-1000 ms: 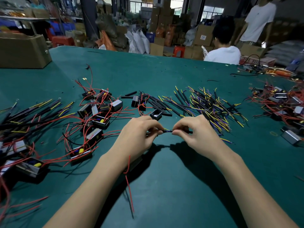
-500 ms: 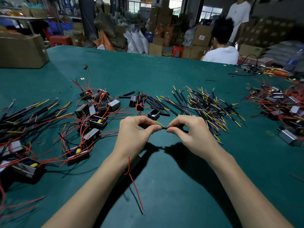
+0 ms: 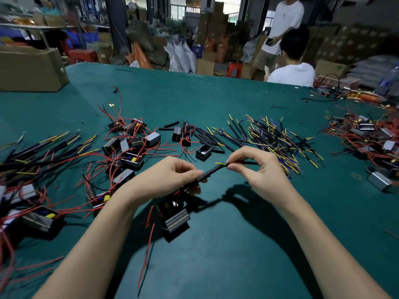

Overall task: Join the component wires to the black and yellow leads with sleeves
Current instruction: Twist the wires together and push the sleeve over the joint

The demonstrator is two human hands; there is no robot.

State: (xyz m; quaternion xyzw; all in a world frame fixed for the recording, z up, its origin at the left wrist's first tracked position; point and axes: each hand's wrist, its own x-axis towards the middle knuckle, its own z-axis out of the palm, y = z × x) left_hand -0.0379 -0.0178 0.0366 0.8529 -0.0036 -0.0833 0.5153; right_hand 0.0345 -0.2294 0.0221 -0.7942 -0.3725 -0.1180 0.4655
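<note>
Nearest the camera, a small black box-shaped component with a ribbed metal side (image 3: 176, 221) lies on the green felt table (image 3: 237, 255), its loose red wires (image 3: 146, 244) trailing toward the viewer. Just beyond the component, the left hand (image 3: 170, 178) pinches the lower end of a black tubular sleeve (image 3: 210, 173) between thumb and curled fingers, while the right hand (image 3: 257, 167) pinches the black lead (image 3: 248, 163) at the sleeve's upper end, where a yellow wire tip (image 3: 220, 163) pokes out. The step in hand appears to be sliding the sleeve along over a joint; whether the joint is already covered cannot be told, since the fingers hide it. The next move likely calls for holding the lead steady with the right hand and easing the sleeve along with the left until the bare splice is covered. Beyond the component and to its right lies a loose heap of black and yellow leads (image 3: 274, 137); to its left, more components tangled in red wire (image 3: 129, 145). Farther off, past the table's edge, sits a person in a white shirt (image 3: 291, 74).
</note>
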